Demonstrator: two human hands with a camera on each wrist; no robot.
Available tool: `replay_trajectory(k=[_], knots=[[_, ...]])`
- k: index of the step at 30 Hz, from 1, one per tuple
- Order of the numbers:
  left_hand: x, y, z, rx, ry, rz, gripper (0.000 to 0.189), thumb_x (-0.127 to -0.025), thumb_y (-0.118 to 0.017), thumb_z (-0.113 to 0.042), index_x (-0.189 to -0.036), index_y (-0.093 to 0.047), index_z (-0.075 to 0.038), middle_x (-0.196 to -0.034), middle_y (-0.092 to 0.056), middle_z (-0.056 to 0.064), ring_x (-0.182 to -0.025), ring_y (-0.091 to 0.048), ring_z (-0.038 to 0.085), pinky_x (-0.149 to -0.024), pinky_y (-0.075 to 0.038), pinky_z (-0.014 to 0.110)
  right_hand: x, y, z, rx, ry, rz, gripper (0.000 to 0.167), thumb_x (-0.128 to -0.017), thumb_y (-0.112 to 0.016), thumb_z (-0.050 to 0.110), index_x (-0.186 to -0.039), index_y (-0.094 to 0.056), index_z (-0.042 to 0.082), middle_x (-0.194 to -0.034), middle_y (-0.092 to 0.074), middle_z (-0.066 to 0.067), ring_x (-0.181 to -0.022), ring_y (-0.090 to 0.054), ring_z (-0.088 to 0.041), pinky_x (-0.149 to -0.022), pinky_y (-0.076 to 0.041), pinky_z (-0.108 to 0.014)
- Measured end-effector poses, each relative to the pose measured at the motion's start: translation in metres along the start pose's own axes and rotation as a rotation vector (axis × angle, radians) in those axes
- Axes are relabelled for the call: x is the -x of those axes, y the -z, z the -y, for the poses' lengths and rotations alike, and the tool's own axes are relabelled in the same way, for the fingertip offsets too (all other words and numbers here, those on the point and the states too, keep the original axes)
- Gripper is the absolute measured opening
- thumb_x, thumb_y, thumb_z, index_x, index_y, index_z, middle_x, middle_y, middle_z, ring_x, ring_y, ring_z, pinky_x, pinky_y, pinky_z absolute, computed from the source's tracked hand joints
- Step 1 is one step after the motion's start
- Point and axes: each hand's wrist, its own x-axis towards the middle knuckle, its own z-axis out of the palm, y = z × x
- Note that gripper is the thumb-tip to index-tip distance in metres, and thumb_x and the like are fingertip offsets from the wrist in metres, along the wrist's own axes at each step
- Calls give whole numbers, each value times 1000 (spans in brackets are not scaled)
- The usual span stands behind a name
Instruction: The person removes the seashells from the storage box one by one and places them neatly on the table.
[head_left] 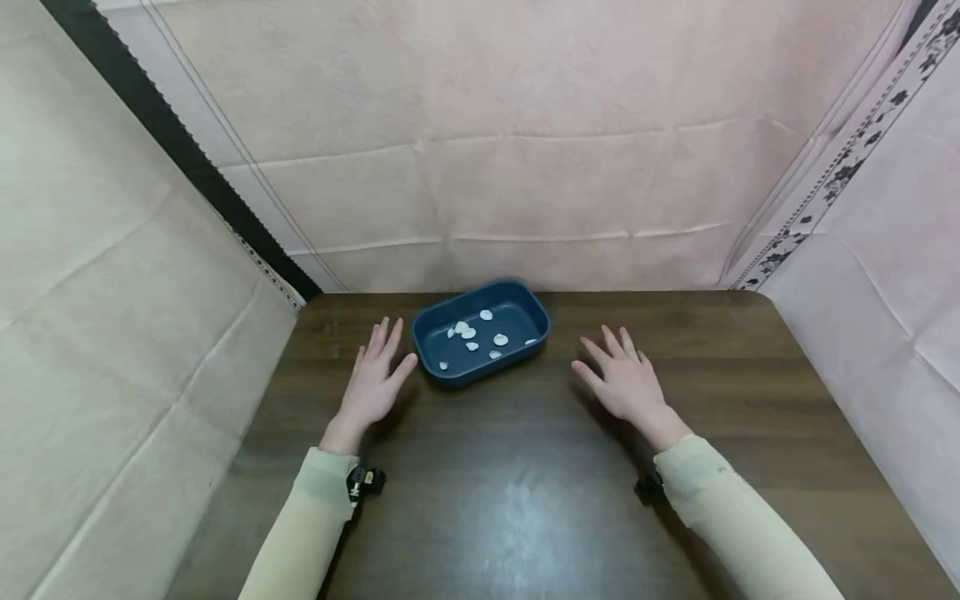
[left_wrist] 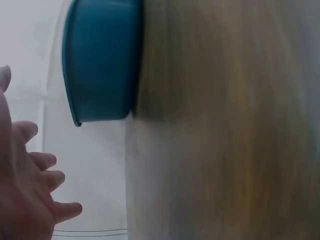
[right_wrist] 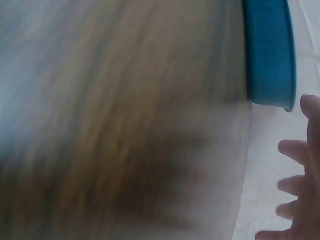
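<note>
Both hands reach out over a dark brown wood-grain counter [head_left: 487, 450], one on either side of a dark blue rectangular tray [head_left: 487, 367] with rounded corners. The tray stands at the far edge of the counter, slightly left of its middle and set at a slant, its right end farther back than its left. Scattered on its floor are small flat white pieces [head_left: 500, 340] – about nine of them, a few clustered toward the left, one near the front left corner and one close to the right end.

The left hand [head_left: 375, 385] has its fingers straight and apart, with the thumb stretched toward the tray's left end; the thumb tip is just beside the rim, and the left wrist view shows a gap between hand and tray. The right hand [head_left: 628, 383] is likewise spread, fingers and thumb apart, to the right of the tray and clear of it – its thumb points toward the tray side.

A pale sleeve [head_left: 296, 533] covers each forearm, and a black wrist device [head_left: 365, 482] sits at each cuff. Creased whitish sheets [head_left: 525, 200] hang behind the counter and along both sides, with a black strip [head_left: 165, 142] running down on the left and a dark floral border [head_left: 847, 175] on the right
</note>
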Motion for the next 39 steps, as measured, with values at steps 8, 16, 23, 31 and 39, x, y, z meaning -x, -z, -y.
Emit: replay_trajectory(k=[8, 16, 23, 31, 39], knots=[[-4, -15, -21, 284, 43, -248, 54, -110, -63, -29, -157, -54, -4, -159, -53, 17, -148, -49, 35, -121, -40, 54, 0, 1, 5, -240, -3, -122, 57, -113, -51, 49, -156, -57, 12, -159, -53, -18, -146, -48, -42, -114, -42, -67], [-2, -49, -47, 457, 274, -255, 76, -104, -72, -27, -165, -35, 0, -169, -38, 18, -155, -38, 32, -125, -35, 47, -10, -7, 22, -603, -31, -199, 48, -112, -57, 40, -150, -63, 12, -145, -66, -18, -131, -63, -35, -110, -50, -59], [-1, -64, -61, 511, 343, -258, 92, -96, -81, -21, -164, -27, 8, -171, -27, 27, -158, -30, 33, -128, -30, 45, -14, -14, 39, -811, -66, -211, 50, -112, -58, 39, -153, -59, 11, -153, -61, -13, -141, -57, -31, -118, -44, -55], [-1, -67, -62, 664, 344, -306, 95, -92, -85, -9, -164, -27, 7, -172, -26, 25, -157, -31, 32, -124, -34, 42, -13, -18, 45, -893, -86, -215, 46, -113, -58, 34, -153, -60, 12, -153, -60, -14, -140, -57, -31, -117, -45, -55], [0, -65, -55, 683, 398, -321, 88, -91, -88, -12, -163, -39, 1, -168, -40, 18, -151, -44, 31, -119, -41, 41, -9, -14, 45, -914, -86, -212, 48, -112, -57, 40, -152, -60, 14, -153, -60, -14, -134, -62, -31, -114, -49, -55]])
